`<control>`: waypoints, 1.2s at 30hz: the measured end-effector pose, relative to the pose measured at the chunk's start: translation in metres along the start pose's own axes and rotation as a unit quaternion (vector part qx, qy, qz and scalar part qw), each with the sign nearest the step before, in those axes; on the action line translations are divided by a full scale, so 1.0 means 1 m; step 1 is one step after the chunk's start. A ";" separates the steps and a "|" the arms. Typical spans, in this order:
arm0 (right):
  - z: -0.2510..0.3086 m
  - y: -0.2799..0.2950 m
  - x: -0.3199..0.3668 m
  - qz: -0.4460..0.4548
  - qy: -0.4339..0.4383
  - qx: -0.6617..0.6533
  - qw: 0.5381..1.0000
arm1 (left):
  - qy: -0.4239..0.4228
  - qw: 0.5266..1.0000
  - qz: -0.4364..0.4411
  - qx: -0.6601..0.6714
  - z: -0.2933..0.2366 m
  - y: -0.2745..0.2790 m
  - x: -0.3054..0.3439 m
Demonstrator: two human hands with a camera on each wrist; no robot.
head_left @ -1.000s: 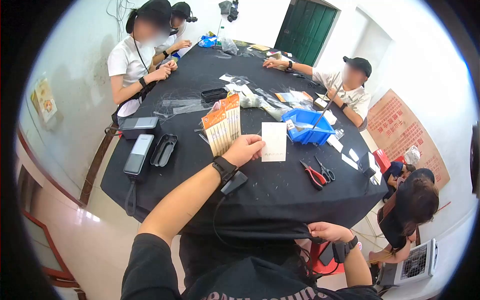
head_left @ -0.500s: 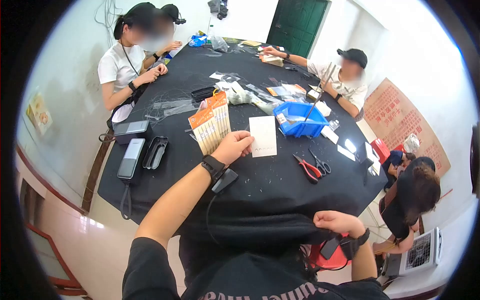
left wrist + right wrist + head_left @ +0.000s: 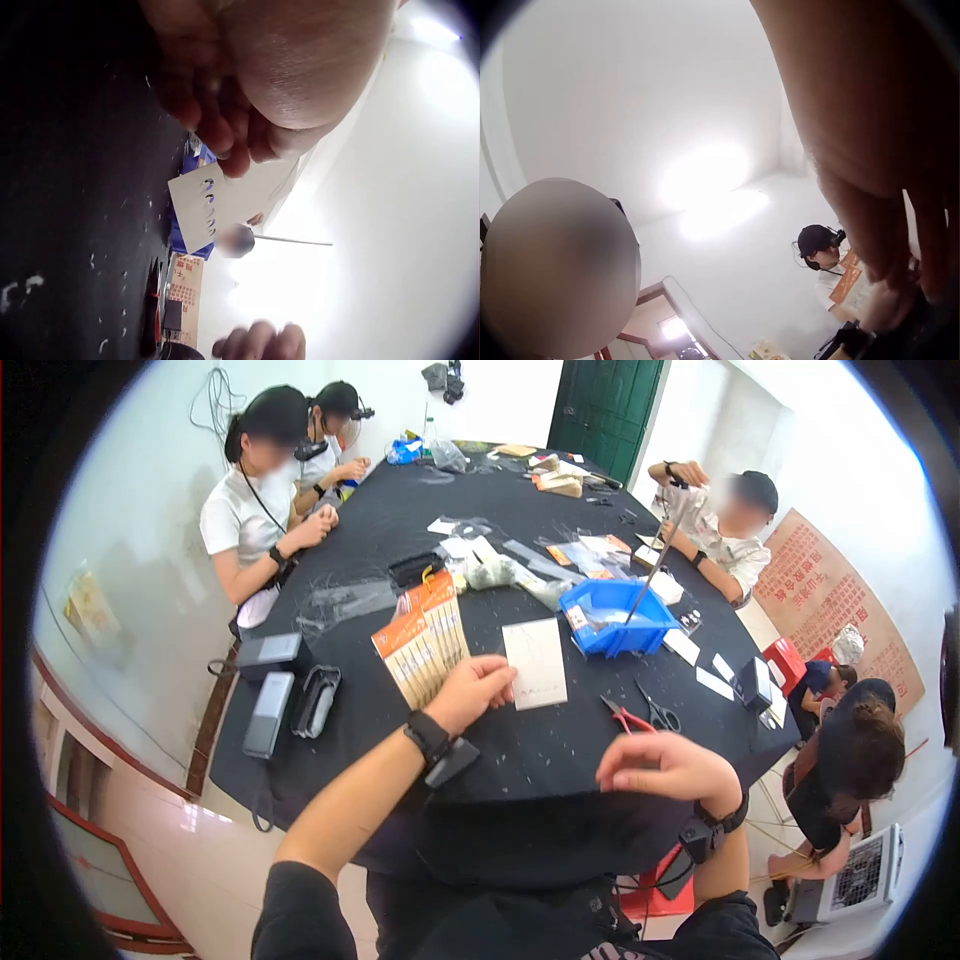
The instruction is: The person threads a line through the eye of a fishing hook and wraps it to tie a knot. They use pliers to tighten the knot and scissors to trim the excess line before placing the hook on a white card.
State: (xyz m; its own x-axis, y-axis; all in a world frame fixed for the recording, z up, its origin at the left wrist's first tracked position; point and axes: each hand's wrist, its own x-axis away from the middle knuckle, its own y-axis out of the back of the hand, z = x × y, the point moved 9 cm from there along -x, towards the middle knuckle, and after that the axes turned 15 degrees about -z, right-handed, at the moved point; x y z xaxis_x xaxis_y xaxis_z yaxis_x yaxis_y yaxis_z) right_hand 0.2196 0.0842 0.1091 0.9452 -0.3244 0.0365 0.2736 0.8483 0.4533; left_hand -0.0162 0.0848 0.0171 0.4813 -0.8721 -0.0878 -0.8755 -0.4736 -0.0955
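My left hand (image 3: 470, 693) pinches a small cream card (image 3: 537, 660) by its left edge, holding it up over the black-covered table. In the left wrist view, a row of small curved marks or loops runs along one end of the card (image 3: 191, 210). My right hand (image 3: 672, 767) is raised over the near table edge, its fingers loosely bent and holding nothing. Just beyond it lie red-handled pliers (image 3: 628, 720) and dark scissors (image 3: 660, 714). Orange-topped packets of pale strips (image 3: 425, 645) stand behind my left hand.
A blue bin (image 3: 620, 635) with a thin rod sits beyond the card. Plastic bags (image 3: 490, 570) and scraps lie mid-table. Power banks (image 3: 268, 715) and a black case (image 3: 317, 702) are at left. White cards (image 3: 714, 683) lie right. Other people sit around the table.
My right hand has let go of the dark cloth at the table's near edge and risen over the table near the pliers. My left hand still holds the card, now slightly tilted.
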 end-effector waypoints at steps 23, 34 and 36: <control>-0.066 0.095 -0.143 -0.326 0.082 0.034 0.941 | 0.065 0.993 -0.028 -0.091 -0.009 -0.007 0.005; -0.070 0.139 -0.095 -0.204 -0.028 -0.042 0.978 | 0.060 0.997 -0.052 0.015 -0.003 0.002 0.003; -0.096 0.173 -0.072 -0.278 -0.086 0.008 0.957 | 0.063 0.997 -0.046 0.027 -0.004 0.002 0.005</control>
State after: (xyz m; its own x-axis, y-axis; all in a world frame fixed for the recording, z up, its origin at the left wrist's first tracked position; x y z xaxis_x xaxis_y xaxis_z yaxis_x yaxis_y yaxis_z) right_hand 0.2162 0.2943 0.0992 0.6106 -0.7890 -0.0681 0.7211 0.5183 0.4598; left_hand -0.0160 0.0788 0.0208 0.5468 -0.8359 0.0482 -0.8234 -0.5473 -0.1499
